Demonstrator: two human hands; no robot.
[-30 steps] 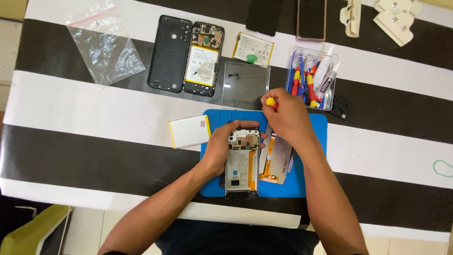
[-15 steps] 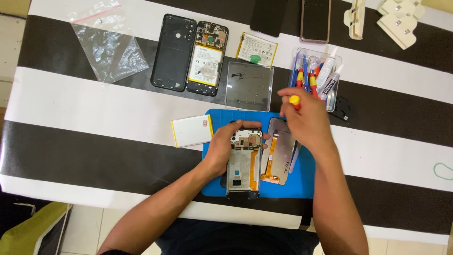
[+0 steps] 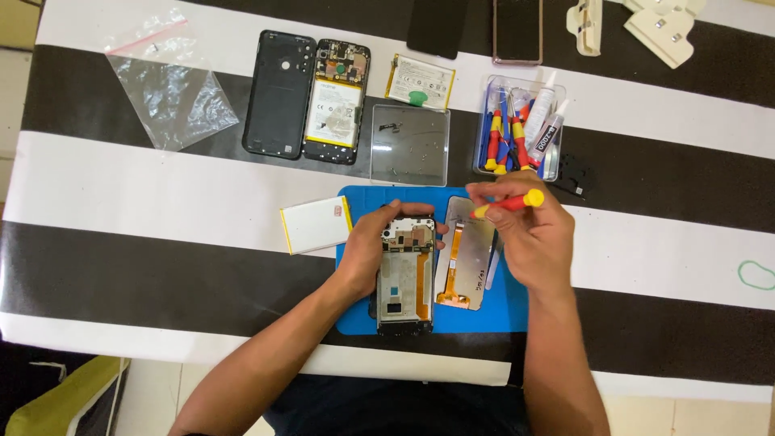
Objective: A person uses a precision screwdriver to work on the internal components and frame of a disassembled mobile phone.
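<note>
An opened phone frame (image 3: 405, 274) is laid lengthwise on a blue work mat (image 3: 355, 319), near the front edge of the black and white striped surface (image 3: 145, 186). Its upper end is gripped by the left hand (image 3: 386, 242), with fingers curled over the top edge and the thumb against the left side. Just beside it on the right, a detached display panel (image 3: 467, 262) with an orange flex cable is laid on the same mat. A small screwdriver (image 3: 508, 203) with a red shaft and yellow cap is pinched between the closed fingers of the right hand (image 3: 529, 234), held above the top of the display panel. A white battery (image 3: 316, 225) is placed just left of the mat. Further back, a clear tray (image 3: 410, 145) with tiny parts, a black back cover (image 3: 278, 94), a second opened phone (image 3: 337, 101) and a clear box of tools (image 3: 517, 129) are seen. A clear plastic bag (image 3: 169, 89) is at the far left
</note>
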